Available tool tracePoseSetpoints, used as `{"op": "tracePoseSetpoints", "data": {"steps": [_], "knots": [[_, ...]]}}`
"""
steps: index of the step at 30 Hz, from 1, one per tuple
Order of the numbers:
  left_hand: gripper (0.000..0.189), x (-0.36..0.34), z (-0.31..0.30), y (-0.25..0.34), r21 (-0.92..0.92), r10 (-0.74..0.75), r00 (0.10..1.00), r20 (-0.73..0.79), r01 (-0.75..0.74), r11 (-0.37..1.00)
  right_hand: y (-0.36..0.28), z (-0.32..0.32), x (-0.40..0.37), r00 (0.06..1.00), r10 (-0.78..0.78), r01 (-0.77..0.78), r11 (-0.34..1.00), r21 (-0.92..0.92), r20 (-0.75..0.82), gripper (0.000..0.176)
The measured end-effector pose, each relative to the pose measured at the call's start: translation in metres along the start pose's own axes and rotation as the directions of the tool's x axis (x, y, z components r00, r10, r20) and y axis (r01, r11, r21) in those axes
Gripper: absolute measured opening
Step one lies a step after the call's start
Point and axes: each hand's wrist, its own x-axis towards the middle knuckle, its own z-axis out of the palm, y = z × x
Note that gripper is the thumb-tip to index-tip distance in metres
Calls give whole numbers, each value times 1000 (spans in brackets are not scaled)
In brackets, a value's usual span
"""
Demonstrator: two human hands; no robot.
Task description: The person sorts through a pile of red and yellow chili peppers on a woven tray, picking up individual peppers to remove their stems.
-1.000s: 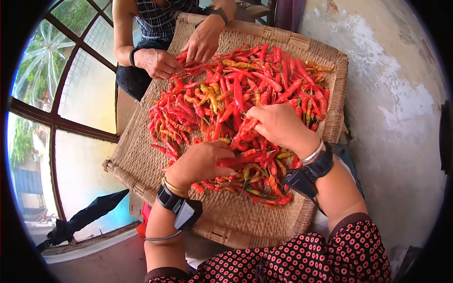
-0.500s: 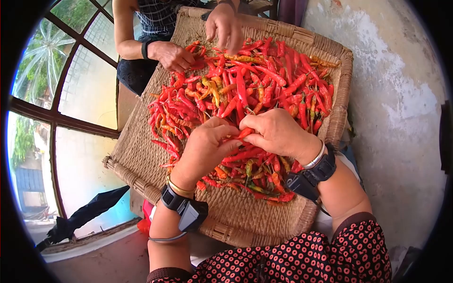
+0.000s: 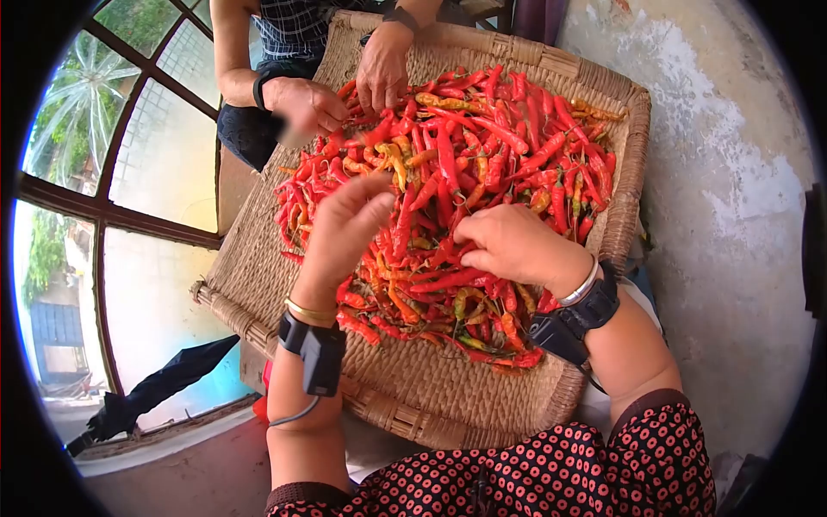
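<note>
The heap of red peppers [image 3: 448, 164] lies on the woven tray [image 3: 413, 422], its lower part short of the near edge, its right side by the right edge; the left hand [image 3: 336, 241] is raised over the heap's left part, thumb and fingers apart, nothing visible between them; the right hand [image 3: 521, 246] is low at the heap's middle, fingers bent, and whether they close on a pepper cannot be told. Handling well here, I judge, means light fingertip pinches, one pepper at a time, and care over tangled stems; it also means clearance from the co-worker's hand [image 3: 383, 77] towards the far edge; no brand, label or writing is readable.
</note>
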Motion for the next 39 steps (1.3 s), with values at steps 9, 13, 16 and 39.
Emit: {"op": "tracePoseSetpoints", "data": {"steps": [9,13,16,39], "knots": [[22,-23,30,-22,774,58,897,437,-408,484,4,12,-9,991,51,-4,933,-359,122,16],[15,-19,19,-13,671,-28,901,434,-302,678,-1,3,-3,1000,-13,18,935,-355,15,14],[8,-15,-1,-3,321,-242,875,419,106,941,-4,-5,-1,993,-34,2,961,-275,-112,16],[20,-20,14,12,103,-283,797,533,271,957,-8,-20,3,953,287,7,288,958,-93,22]]}}
